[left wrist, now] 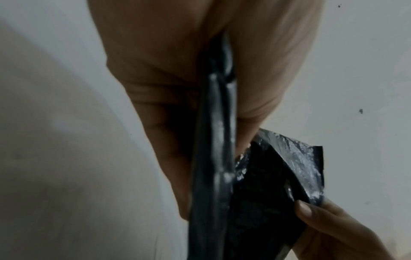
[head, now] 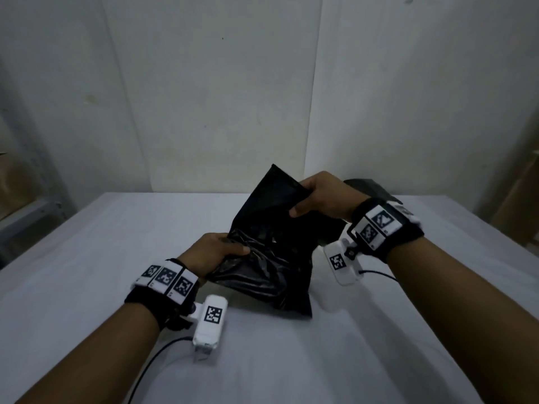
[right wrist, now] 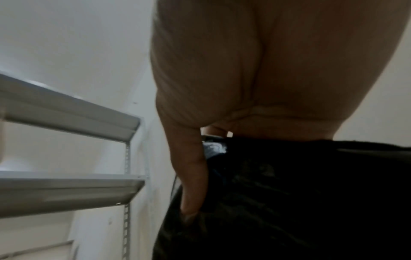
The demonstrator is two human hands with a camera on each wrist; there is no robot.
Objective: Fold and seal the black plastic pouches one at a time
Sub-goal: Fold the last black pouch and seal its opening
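Note:
A crumpled black plastic pouch (head: 271,243) is held up above the white table (head: 87,258), its lower corner near the cloth. My left hand (head: 224,249) grips its near left edge, thumb on top; the left wrist view shows the pouch (left wrist: 213,158) pinched between thumb and fingers. My right hand (head: 315,196) pinches the upper far edge, thumb on the near face. In the right wrist view the pouch (right wrist: 289,193) fills the lower right under the right hand's thumb (right wrist: 191,176). A right-hand fingertip (left wrist: 311,214) shows in the left wrist view.
More black pouches (head: 367,188) lie at the table's far right, behind my right wrist. A grey wall rises just past the table's far edge. A metal shelf rack (right wrist: 66,184) stands to the left. Brown cardboard (head: 519,199) is at the far right.

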